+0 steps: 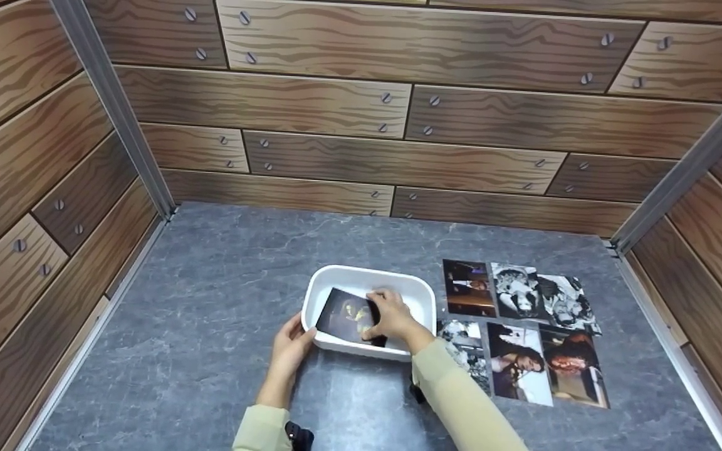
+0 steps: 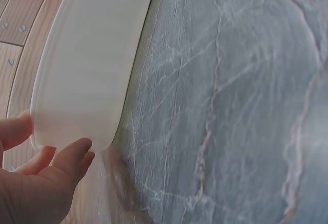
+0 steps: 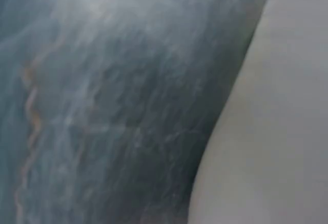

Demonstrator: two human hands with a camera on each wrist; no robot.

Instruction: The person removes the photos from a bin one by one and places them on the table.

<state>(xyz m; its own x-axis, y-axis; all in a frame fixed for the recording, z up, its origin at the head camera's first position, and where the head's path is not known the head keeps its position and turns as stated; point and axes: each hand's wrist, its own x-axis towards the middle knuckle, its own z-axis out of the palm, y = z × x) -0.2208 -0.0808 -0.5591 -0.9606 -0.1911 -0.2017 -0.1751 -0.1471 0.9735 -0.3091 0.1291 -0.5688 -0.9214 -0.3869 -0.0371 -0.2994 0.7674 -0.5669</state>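
Note:
A white plastic tub (image 1: 370,347) stands on the grey table in the head view. Inside it lies a dark photo print (image 1: 340,315) with a dim golden figure, tilted slightly in the tub. My right hand (image 1: 392,318) reaches over the front rim and grips the photo's right side, thumb near the front edge and fingers at the back. At the tub's left front corner, my left hand (image 1: 292,347) holds the rim. The left wrist view shows its thumb (image 2: 16,130) at the rim and its fingers against the outer wall. Only the tub's wall (image 3: 271,131) and tabletop show in the right wrist view.
To the right of the tub, several photo prints lie in two rows, among them a reddish portrait (image 1: 571,363) and a black-and-white picture (image 1: 516,291). My right forearm overlaps the nearest one. Wood-patterned panels (image 1: 336,106) wall in the grey marbled tabletop (image 1: 210,300) at back and sides.

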